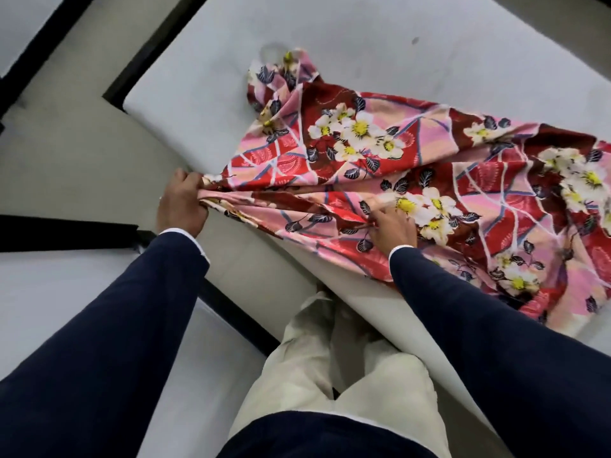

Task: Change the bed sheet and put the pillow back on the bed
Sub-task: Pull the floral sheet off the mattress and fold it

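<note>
A red and pink floral bed sheet [429,166] lies bunched across the bare white mattress [330,44], spreading toward the right. My left hand [180,206] grips a gathered end of the sheet just past the mattress's near edge. My right hand [391,226] pinches a fold of the sheet on top of the mattress, fingers curled into the cloth. Both arms wear dark blue sleeves. No pillow is in view.
A black bed frame [139,61] borders the mattress at the left. A second black-edged white surface [66,239] stands to my left. My legs in pale trousers [330,375] stand on the grey floor [82,153] between them.
</note>
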{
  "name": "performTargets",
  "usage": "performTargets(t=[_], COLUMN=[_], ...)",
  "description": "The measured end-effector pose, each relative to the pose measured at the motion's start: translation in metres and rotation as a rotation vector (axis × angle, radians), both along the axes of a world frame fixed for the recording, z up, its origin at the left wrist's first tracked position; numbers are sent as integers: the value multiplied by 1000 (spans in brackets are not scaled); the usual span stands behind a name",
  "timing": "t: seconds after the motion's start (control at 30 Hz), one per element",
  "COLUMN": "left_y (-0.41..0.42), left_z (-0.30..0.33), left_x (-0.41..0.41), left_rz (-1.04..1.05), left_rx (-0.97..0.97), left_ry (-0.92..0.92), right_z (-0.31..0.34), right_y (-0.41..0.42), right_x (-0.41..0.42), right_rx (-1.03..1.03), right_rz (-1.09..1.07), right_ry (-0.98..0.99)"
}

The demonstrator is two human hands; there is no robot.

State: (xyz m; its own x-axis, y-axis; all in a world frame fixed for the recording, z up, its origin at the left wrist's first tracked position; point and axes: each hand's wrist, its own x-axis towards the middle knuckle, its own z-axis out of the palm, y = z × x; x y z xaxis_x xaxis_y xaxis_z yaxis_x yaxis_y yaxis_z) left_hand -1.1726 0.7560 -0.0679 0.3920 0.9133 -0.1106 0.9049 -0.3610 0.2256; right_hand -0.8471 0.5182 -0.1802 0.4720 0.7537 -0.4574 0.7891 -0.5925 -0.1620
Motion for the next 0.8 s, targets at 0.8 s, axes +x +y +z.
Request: performTargets(t=[0.8], left_y=[-20], left_z=[16], left_x=[5], left_rz=[38], left_rx=[39], left_ry=[-53], right_z=[51], right_y=[-56], right_x=[-54], right_rx=[-370], right_rz=[364], right_ry=[311])
